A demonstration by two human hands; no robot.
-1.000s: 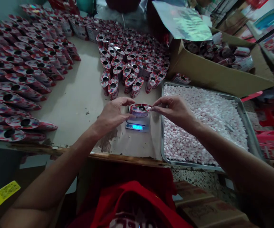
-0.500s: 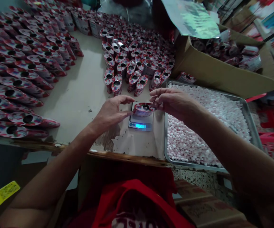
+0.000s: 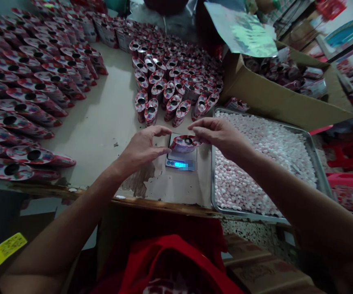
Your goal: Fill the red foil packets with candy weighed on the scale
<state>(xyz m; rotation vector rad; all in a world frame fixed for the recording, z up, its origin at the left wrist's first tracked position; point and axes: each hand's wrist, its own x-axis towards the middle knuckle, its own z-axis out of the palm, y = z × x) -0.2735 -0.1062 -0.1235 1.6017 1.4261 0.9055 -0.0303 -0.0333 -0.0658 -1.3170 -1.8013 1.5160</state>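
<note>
A small oval container (image 3: 184, 146) with a red-and-white printed top and a round hole stands on a pocket digital scale (image 3: 170, 163), whose display glows blue. At the container's left side is my left hand (image 3: 144, 145), thumb and fingers apart, the thumb tip close to its wall; I cannot tell if it touches. Over the right part of its top, near the hole, my right hand (image 3: 217, 134) has its fingertips pinched together. Whatever is between them is too small to make out. Right of the scale, a metal tray (image 3: 213, 179) holds many small pale pink-white candies (image 3: 240, 183).
Many matching containers (image 3: 176, 81) stand at the back middle, and rows more (image 3: 26, 98) fill the left. A cardboard box (image 3: 274, 98) with wrapped containers sits behind the tray, a paper sheet (image 3: 240, 30) over its corner. The table's worn wooden edge (image 3: 164, 206) runs in front.
My right hand has moved slightly left, its fingertips now nearer the container's hole. My left hand stays about where it was. The view has shifted a little.
</note>
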